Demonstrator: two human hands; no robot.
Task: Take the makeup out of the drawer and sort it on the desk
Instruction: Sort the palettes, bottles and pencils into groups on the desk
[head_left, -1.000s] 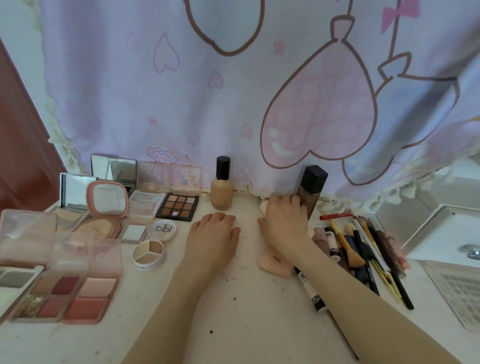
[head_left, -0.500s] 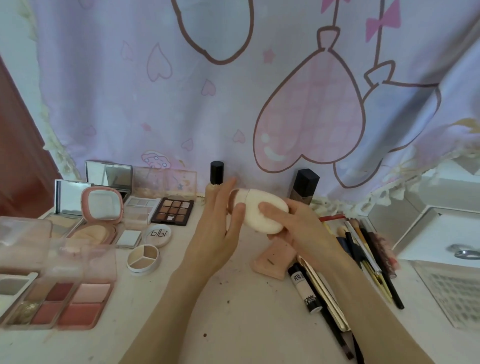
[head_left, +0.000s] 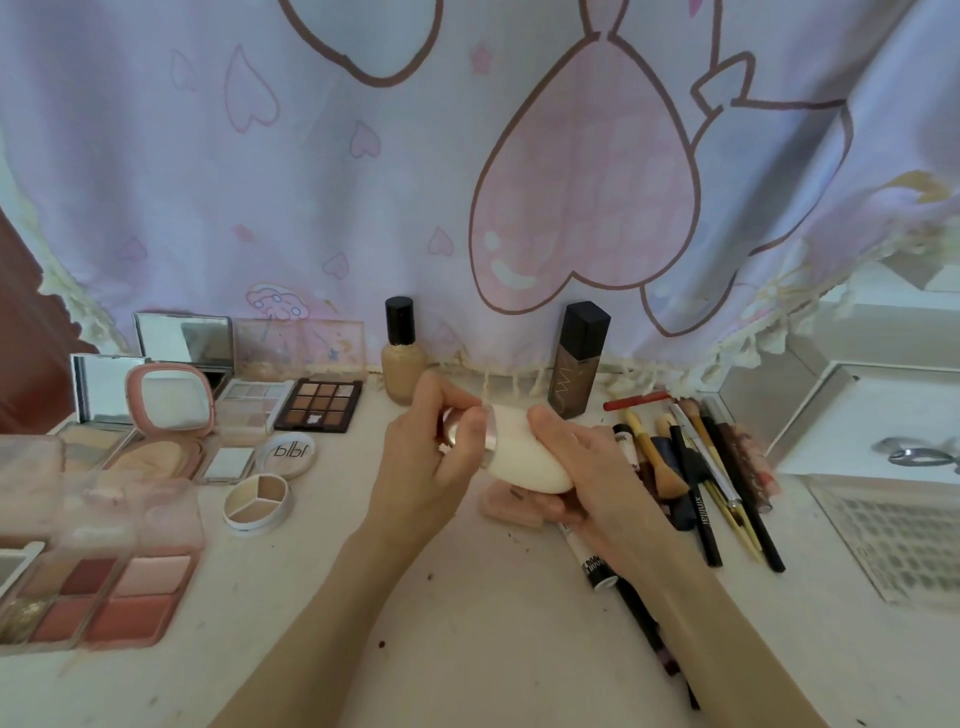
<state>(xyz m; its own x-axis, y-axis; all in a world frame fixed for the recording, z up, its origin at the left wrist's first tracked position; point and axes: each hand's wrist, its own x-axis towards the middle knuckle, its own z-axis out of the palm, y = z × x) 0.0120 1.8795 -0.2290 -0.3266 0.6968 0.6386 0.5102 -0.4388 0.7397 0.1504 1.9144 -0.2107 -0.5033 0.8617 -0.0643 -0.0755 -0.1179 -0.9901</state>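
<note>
A cream egg-shaped bottle (head_left: 519, 460) with a rose-gold collar is held above the desk (head_left: 467, 597) between both hands. My left hand (head_left: 423, 465) grips its metallic cap end; my right hand (head_left: 576, 467) cups the rounded body from the right and below. A pink flat case (head_left: 501, 506) lies on the desk just under the bottle. Behind stand a beige foundation bottle (head_left: 400, 358) and a dark square bottle (head_left: 579, 364).
Open palettes and compacts (head_left: 171, 431) fill the left side, with a blush palette (head_left: 104, 597) at the front left. Brushes and pencils (head_left: 701, 467) lie in a row at the right. A white unit (head_left: 872, 415) stands far right. A curtain (head_left: 467, 182) hangs behind.
My hands went from resting flat on the desk to lifting the cream bottle. My left hand has now closed around its cap end, and the bottle is tilted lower to the right.
</note>
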